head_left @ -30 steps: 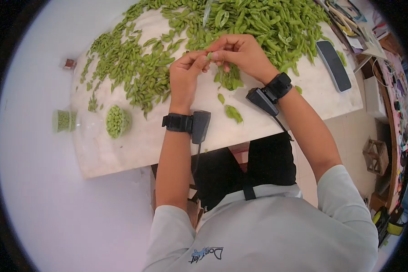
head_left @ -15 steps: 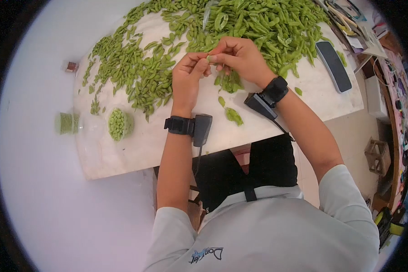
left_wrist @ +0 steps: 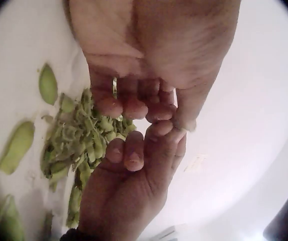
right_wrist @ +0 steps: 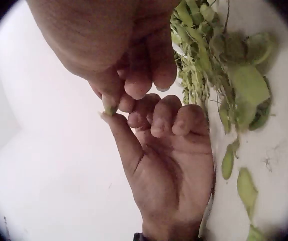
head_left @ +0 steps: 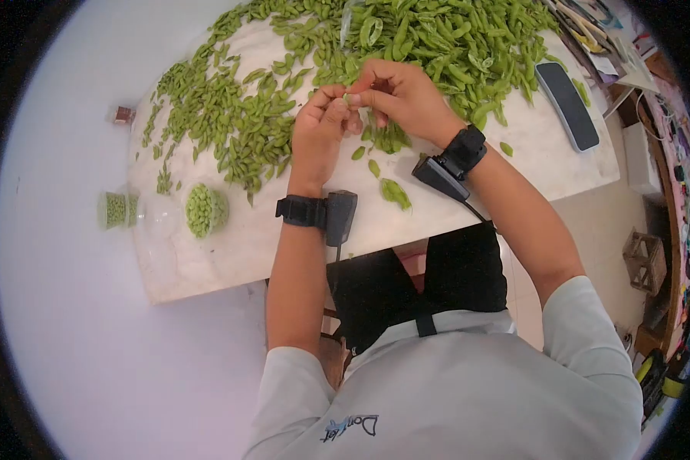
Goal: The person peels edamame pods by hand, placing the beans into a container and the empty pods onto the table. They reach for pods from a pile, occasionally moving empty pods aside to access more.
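A pale stone surface carries a broad heap of green pods along its far side, thinning into a looser spread toward the left. A few flat shells lie apart near the front edge. A dark phone lies flat at the right, just beside the heap. Near the left edge a small round container holds shelled beans, and a second clear container sits just left of it. A wooden crate stands on the floor.

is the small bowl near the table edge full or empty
Full or nearly so: the head view shows the small bowl packed with shelled green beans to its rim.
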Tool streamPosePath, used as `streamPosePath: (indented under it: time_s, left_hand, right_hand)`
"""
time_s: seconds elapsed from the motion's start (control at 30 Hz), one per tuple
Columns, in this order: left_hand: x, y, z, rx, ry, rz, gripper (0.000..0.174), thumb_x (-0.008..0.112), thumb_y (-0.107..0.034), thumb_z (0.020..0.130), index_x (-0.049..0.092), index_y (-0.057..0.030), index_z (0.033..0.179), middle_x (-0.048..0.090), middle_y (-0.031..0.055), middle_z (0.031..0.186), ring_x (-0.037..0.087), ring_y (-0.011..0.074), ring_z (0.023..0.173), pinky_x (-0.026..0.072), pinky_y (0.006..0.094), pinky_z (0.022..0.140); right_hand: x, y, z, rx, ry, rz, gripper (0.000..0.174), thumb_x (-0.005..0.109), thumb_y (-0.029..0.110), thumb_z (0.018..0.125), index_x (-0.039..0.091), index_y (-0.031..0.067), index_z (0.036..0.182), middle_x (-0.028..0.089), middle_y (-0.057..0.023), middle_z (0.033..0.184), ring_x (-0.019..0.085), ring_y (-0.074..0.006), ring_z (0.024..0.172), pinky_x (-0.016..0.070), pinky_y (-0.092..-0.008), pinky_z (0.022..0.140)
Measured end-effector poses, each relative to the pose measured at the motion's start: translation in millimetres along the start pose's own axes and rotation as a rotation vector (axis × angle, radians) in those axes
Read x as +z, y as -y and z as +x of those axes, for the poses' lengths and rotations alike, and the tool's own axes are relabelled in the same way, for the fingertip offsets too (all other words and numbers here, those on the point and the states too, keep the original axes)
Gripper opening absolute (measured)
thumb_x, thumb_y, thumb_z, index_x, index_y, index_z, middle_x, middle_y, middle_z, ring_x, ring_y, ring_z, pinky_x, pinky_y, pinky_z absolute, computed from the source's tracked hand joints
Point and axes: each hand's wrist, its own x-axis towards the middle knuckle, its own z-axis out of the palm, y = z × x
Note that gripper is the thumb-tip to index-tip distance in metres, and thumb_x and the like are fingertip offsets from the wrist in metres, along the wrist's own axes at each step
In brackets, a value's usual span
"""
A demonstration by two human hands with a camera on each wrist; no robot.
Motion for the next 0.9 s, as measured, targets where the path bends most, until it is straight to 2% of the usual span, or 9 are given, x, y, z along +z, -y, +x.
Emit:
streamPosePath:
  time_s: [0.17,0.27,0.4,0.57,0.67,0.9]
  left_hand:
    - [4,-8,0,-0.069,0.007,-0.087,0.01,0.051,-0.01,0.092,0.052,-0.0019,0.098,0.051,0.0006,0.072,0.046,0.0093,0.061,0.0431,0.0251,0.062]
    - [-8,-1,3,-0.014,0.064,0.042,0.019,0.054,-0.019,0.091,0.05,-0.0034,0.101,0.056,0.0032,0.082,0.047,0.0112,0.063,0.0409,0.0271,0.061]
    - [-7,-1,3,0.0,0.054,0.016,0.014,0.053,-0.017,0.091,0.049,-0.0053,0.097,0.057,0.0042,0.081,0.047,0.0114,0.062,0.0412,0.0267,0.06]
    - [-1,-5,1,0.029,-0.004,-0.032,0.006,0.052,-0.006,0.089,0.05,-0.004,0.094,0.053,0.0031,0.077,0.045,0.0094,0.061,0.0422,0.0265,0.057]
    - [4,-8,1,0.041,-0.034,0.041,0.014,0.054,-0.009,0.087,0.049,-0.0049,0.099,0.052,0.0038,0.079,0.044,0.0109,0.06,0.0395,0.0258,0.059]
    - [-3,-10,0,-0.038,0.025,-0.126,0.011,0.052,-0.008,0.085,0.049,-0.0036,0.096,0.044,0.0012,0.072,0.04,0.01,0.058,0.0377,0.0278,0.056]
  right_hand:
    - [-1,-11,4,-0.011,0.055,0.128,0.007,0.06,0.009,0.088,0.058,0.0027,0.088,0.057,-0.0008,0.065,0.053,-0.0057,0.052,0.041,-0.0206,0.045]
    - [-1,-11,2,0.002,0.047,0.085,0.008,0.06,0.01,0.088,0.058,0.0023,0.088,0.058,-0.0012,0.067,0.054,-0.0062,0.055,0.0429,-0.0206,0.046]
    - [-3,-6,2,0.023,0.06,0.017,0.009,0.059,0.013,0.09,0.057,0.0035,0.088,0.057,0.0009,0.069,0.055,-0.0043,0.059,0.0432,-0.0195,0.05]
    - [-2,-9,2,0.038,0.1,0.015,0.013,0.061,0.014,0.087,0.059,0.002,0.092,0.061,-0.0018,0.073,0.057,-0.0068,0.06,0.0457,-0.0219,0.049]
    - [-3,-5,3,0.039,0.111,-0.002,0.013,0.062,0.014,0.086,0.06,0.0022,0.092,0.061,-0.0013,0.073,0.057,-0.0066,0.06,0.0456,-0.0218,0.049]
    - [-2,-6,3,0.015,0.099,-0.028,0.013,0.062,0.016,0.086,0.06,0.0039,0.091,0.058,0.0003,0.07,0.056,-0.0059,0.061,0.0446,-0.022,0.05]
